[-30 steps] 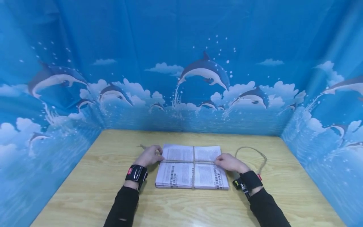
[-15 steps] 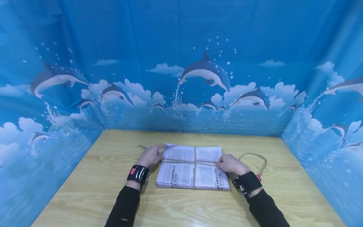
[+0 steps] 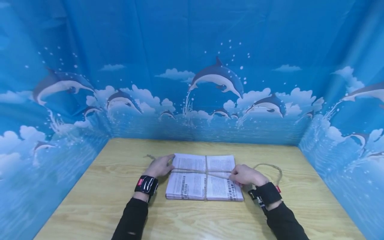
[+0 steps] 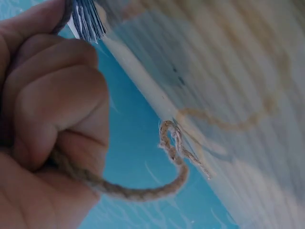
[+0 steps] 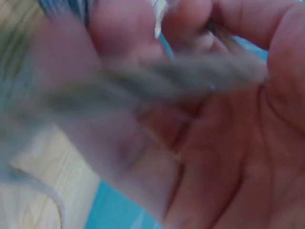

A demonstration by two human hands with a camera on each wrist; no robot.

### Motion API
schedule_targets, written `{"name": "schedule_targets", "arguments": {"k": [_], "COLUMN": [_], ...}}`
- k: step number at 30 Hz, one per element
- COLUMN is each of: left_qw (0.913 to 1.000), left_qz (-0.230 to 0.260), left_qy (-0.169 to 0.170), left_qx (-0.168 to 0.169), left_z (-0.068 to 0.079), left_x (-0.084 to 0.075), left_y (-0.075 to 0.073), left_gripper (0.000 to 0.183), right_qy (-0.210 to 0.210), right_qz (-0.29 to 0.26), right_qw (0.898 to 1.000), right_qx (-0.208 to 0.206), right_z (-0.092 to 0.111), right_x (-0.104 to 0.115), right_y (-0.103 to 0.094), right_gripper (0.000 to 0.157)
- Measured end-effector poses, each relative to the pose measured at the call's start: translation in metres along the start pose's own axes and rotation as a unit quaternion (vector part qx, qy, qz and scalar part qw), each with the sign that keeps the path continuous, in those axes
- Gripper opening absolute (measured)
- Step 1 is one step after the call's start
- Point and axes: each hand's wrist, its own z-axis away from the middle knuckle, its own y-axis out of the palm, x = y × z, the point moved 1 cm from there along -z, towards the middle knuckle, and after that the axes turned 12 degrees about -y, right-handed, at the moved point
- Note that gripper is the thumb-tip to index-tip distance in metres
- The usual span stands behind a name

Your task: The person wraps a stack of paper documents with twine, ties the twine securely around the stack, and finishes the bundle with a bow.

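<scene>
Down at the tabletop [image 3: 192, 218] now, working over a stack of newspapers [image 3: 195, 182], laid flat and squared up between both hands, an arrangement apparently chosen for easy reach from either side. Across the top, a cross of twine [image 3: 206, 172], running side to side and front to back, meeting near the middle, probably to spread the pull evenly over the sheets. Over to the left hand [image 3: 160, 166]: set right beside the left edge, curled firmly around twine and, in the left-wrist view, letting a short bend droop out toward the paper. Likely held low and close there to steady that side against a tug. Across to the right hand [image 3: 245, 174], pinching a strand above the right edge, drawn at a slant from the crossing, separate from another strand lying higher on the top sheet; presumably held taut to keep slack out of the cross. Too blurred in the right-wrist view to count the strands in the palm with any confidence. Out past the right wrist, a slack loop of twine, curving on the wood; beyond the left hand, a short frayed end. Behind it all, a blue curtain [image 3: 186, 40] printed with leaping dolphins, hung around the back and both sides.
</scene>
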Motion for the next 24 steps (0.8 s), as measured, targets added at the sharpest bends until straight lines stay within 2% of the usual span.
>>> {"name": "schedule_targets", "arguments": {"k": [5, 9, 14, 19, 24], "left_qw": [0.9998, 0.9993, 0.9993, 0.9982, 0.9958], "left_qz": [0.014, 0.021, -0.005, -0.031, -0.078], "left_qy": [0.002, 0.004, -0.015, -0.041, -0.047], "left_qx": [0.017, 0.031, 0.034, 0.032, 0.003], "left_z": [0.0, 0.001, 0.002, 0.008, 0.012], "left_x": [0.002, 0.002, -0.005, -0.014, -0.021], "left_y": [0.001, 0.001, -0.001, -0.001, -0.001], "left_gripper": [0.055, 0.047, 0.043, 0.044, 0.029], "right_qy": [0.017, 0.039, 0.005, -0.026, -0.054], "right_qz": [-0.078, -0.108, -0.061, -0.022, 0.014], "right_qw": [0.996, 0.992, 0.998, 0.999, 0.998], "right_qx": [0.044, 0.043, 0.008, -0.022, -0.039], "right_z": [0.008, 0.009, 0.008, 0.005, 0.003], "right_x": [0.0, -0.001, -0.001, 0.0, 0.001], "right_y": [0.003, 0.004, 0.0, -0.005, -0.007], "right_gripper": [0.034, 0.033, 0.032, 0.031, 0.032]}}
